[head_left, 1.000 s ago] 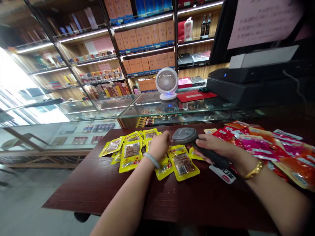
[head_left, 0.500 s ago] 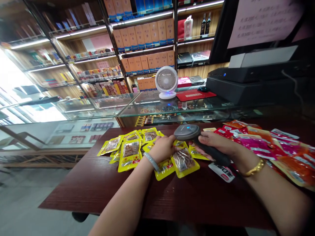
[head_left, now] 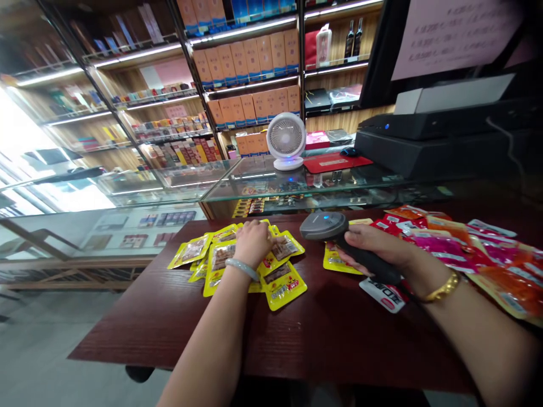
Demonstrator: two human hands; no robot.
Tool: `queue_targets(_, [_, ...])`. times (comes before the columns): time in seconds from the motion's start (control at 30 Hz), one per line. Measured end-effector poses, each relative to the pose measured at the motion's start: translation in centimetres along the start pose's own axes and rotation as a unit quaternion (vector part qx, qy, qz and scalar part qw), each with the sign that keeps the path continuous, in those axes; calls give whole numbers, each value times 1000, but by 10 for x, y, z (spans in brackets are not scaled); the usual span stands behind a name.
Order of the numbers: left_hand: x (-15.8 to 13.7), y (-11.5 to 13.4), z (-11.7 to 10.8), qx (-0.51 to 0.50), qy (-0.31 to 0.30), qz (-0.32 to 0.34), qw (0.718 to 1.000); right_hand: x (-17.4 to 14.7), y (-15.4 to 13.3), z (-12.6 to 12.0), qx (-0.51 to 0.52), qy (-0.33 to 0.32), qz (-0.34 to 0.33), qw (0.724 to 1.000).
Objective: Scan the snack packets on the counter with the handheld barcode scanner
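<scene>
My left hand [head_left: 254, 242], with a pale bangle on its wrist, lies over the heap of yellow snack packets [head_left: 285, 287]. Its fingers are curled down and closed on a packet; the fingertips are hidden. In my right hand [head_left: 373, 246], a dark handheld barcode scanner [head_left: 324, 225] is gripped by its handle, a blue light on its top. The scanner head is above the table, right of the heap. Partly under the scanner and right hand lies another yellow packet [head_left: 337, 261]. A white packet [head_left: 384, 295] with dark lettering rests below the scanner handle.
Red, pink and orange packets [head_left: 449, 243] are heaped at the table's right. Behind the dark wooden table [head_left: 169, 322] stands a glass counter [head_left: 250, 186] with a white fan [head_left: 287, 138], a red mat [head_left: 337, 163] and a black machine [head_left: 436, 141]. Stocked shelves line the back.
My left hand has moved left from beside the scanner onto the yellow heap. The yellow packet that lay below the scanner has gone from that spot. My right hand and scanner stay nearly still.
</scene>
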State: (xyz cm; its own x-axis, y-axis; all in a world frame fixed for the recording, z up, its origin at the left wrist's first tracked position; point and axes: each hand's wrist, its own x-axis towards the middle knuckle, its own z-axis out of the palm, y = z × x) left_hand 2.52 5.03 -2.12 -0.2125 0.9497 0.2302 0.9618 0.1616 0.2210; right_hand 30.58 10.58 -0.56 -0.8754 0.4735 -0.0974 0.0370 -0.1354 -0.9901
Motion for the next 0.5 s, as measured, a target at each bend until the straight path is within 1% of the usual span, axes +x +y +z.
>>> queue_targets(0.03, [1, -7, 0, 54, -20, -16, 998, 1, 2, -1, -3, -1, 3, 1000])
queue_targets(0.07, [3, -13, 0, 86, -41, -22, 995, 3, 4, -2, -7, 1, 7, 1000])
queue_targets(0.1, [4, -16, 2, 101, -59, -18, 993, 4, 6, -3, -11, 4, 12, 1000])
queue_targets(0.17, [5, -17, 6, 102, -75, 1, 992, 5, 6, -3, -21, 10, 24, 999])
queue_targets(0.23, [6, -14, 9, 90, -80, 12, 993, 5, 5, -3, -38, 23, 42, 998])
queue_targets(0.33, [6, -9, 9, 74, -73, 0, 995, 5, 2, -3, -60, 32, 65, 996])
queue_targets(0.5, [8, -13, 2, 49, -52, -18, 997, 4, 4, -5, -56, 28, 62, 996])
